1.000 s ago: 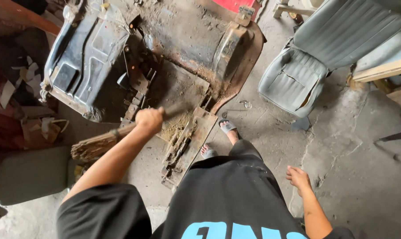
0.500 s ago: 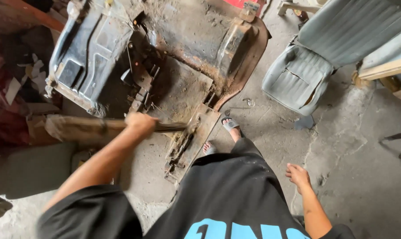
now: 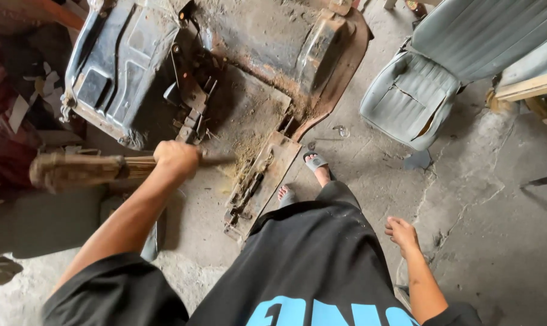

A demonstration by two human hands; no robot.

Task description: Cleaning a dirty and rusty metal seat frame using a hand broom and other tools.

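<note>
Your left hand is clenched on a straw broom held level over the rusted car floor pan on the concrete. Your right hand hangs loose, empty. Dirt remains heaped on the panel; sweeping looks unfinished.

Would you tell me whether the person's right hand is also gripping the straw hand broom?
No, the right hand hangs empty over the concrete floor, while only the left hand grips the straw hand broom.
</note>
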